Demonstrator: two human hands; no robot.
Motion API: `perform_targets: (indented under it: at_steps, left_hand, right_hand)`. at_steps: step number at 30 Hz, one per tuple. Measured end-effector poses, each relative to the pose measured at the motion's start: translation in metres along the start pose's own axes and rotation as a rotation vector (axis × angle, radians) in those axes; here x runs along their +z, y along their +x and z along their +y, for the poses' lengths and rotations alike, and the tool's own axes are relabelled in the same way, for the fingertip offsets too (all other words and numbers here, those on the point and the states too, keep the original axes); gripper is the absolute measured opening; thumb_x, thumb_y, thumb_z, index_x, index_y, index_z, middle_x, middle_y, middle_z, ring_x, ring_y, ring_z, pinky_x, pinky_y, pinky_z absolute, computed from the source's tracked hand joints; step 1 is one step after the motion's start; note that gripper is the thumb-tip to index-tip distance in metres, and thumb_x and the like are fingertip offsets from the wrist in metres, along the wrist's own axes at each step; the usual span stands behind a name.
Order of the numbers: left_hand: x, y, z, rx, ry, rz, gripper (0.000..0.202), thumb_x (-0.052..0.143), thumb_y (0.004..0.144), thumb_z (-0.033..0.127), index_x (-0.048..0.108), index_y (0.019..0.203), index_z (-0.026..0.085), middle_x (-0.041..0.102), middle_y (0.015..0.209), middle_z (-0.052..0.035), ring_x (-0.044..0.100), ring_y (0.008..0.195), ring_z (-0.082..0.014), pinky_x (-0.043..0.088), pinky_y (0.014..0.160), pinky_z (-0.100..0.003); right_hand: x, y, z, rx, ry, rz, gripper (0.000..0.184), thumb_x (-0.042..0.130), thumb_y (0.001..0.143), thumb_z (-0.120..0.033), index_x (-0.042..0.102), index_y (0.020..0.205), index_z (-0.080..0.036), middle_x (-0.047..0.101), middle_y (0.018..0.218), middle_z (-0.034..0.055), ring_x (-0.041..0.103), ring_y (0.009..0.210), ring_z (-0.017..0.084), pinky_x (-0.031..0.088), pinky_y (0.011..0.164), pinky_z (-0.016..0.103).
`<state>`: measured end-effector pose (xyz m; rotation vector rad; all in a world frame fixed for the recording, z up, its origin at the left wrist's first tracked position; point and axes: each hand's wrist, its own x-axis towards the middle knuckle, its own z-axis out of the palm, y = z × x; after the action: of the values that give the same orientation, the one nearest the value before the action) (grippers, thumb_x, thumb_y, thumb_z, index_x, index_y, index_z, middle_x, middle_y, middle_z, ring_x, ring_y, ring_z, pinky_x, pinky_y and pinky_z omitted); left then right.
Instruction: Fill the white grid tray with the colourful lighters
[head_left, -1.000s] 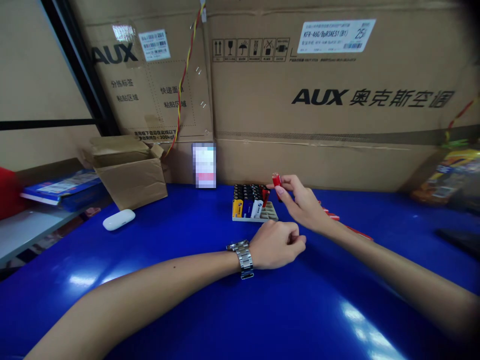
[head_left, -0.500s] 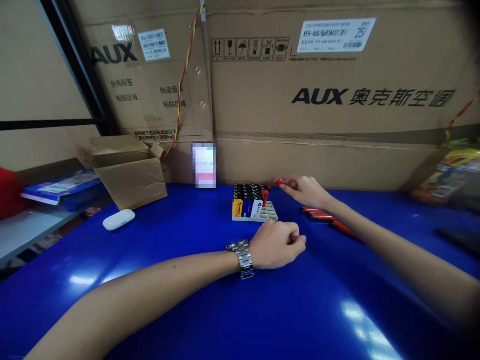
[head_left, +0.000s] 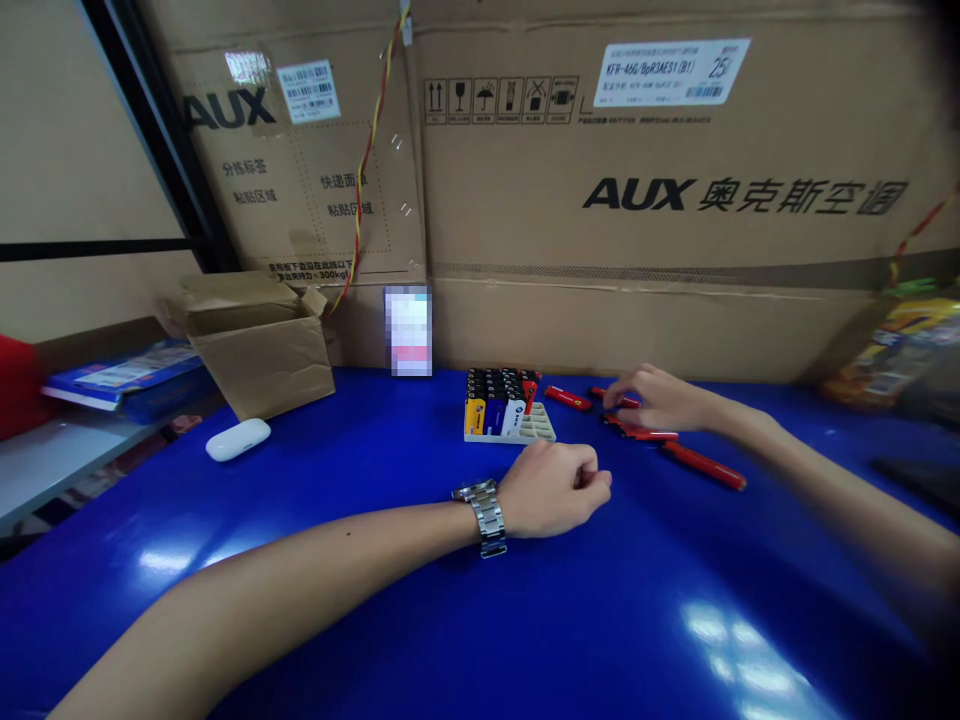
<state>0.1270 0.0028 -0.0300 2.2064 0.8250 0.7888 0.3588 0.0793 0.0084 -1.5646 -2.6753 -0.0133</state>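
Red lighters (head_left: 705,466) lie loose on the blue table to the right of a pale gridded tray (head_left: 541,424). Black-topped lighters (head_left: 495,405) stand upright in the tray's rows, with yellow, blue and white ones in front and red at the right side. My right hand (head_left: 651,398) is over the loose lighters, thumb and fingers apart and bent down; one red lighter shows between them, with no clear grip on it. A single red lighter (head_left: 568,398) lies just right of the tray. My left hand (head_left: 553,490), below a metal watch, rests curled in front of the tray, with no object showing in it.
A lit phone-like screen (head_left: 409,332) leans against the large cardboard boxes (head_left: 510,220) behind. An opened small carton (head_left: 262,350) and a white rounded case (head_left: 238,440) are at left. A yellow-orange bag (head_left: 892,350) stands at right.
My right hand has moved right and down from beside the tray to the loose lighters. The red lighter it held now lies right of the tray. My left hand has stayed put.
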Motion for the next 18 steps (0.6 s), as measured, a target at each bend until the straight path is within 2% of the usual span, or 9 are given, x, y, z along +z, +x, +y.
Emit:
perform_targets:
  at_steps: [3, 6, 12, 15, 18]
  left_hand:
    - [0.0, 0.0, 0.0, -0.007, -0.004, -0.001, 0.028, 0.053, 0.082, 0.024, 0.042, 0.056, 0.018, 0.047, 0.05, 0.0048, 0.039, 0.046, -0.0085, 0.025, 0.049, -0.024]
    - [0.0, 0.0, 0.0, -0.003, -0.001, 0.003, 0.028, 0.052, 0.082, 0.023, 0.041, 0.056, 0.018, 0.047, 0.05, 0.0048, 0.039, 0.047, -0.0086, 0.026, 0.049, -0.024]
    - [-0.001, 0.0, 0.001, -0.006, -0.025, 0.018, 0.029, 0.053, 0.082, 0.023, 0.04, 0.056, 0.018, 0.044, 0.049, 0.0055, 0.038, 0.047, -0.0087, 0.025, 0.049, -0.024]
    - [-0.001, -0.001, 0.001, -0.018, -0.033, 0.036, 0.03, 0.053, 0.083, 0.024, 0.04, 0.056, 0.018, 0.044, 0.049, 0.0053, 0.038, 0.047, -0.0089, 0.025, 0.049, -0.025]
    - [-0.001, 0.0, 0.001, -0.047, -0.034, 0.109, 0.029, 0.051, 0.085, 0.025, 0.04, 0.059, 0.019, 0.044, 0.05, 0.0053, 0.038, 0.047, -0.0093, 0.025, 0.049, -0.025]
  right_hand:
    - [0.002, -0.011, -0.003, -0.037, 0.084, -0.005, 0.025, 0.052, 0.073, -0.025, 0.071, 0.087, -0.021, 0.073, 0.091, 0.0056, 0.065, 0.085, 0.024, 0.046, 0.082, 0.037]
    - [0.005, -0.014, -0.009, -0.039, 0.182, -0.009, 0.026, 0.05, 0.076, -0.028, 0.068, 0.092, -0.02, 0.071, 0.089, 0.0069, 0.065, 0.078, 0.021, 0.048, 0.074, 0.034]
    - [0.003, -0.015, -0.016, 0.0, 0.255, -0.069, 0.019, 0.053, 0.077, -0.034, 0.064, 0.081, -0.02, 0.069, 0.08, 0.0059, 0.062, 0.07, 0.02, 0.044, 0.066, 0.032]
    - [0.002, -0.018, -0.021, 0.023, 0.294, -0.007, 0.017, 0.056, 0.075, -0.036, 0.059, 0.074, -0.02, 0.066, 0.072, 0.0043, 0.058, 0.062, 0.018, 0.042, 0.059, 0.03]
    - [0.0, -0.02, -0.03, 0.061, 0.381, 0.099, 0.022, 0.059, 0.076, -0.041, 0.056, 0.071, -0.02, 0.061, 0.061, 0.0015, 0.053, 0.054, 0.015, 0.039, 0.053, 0.029]
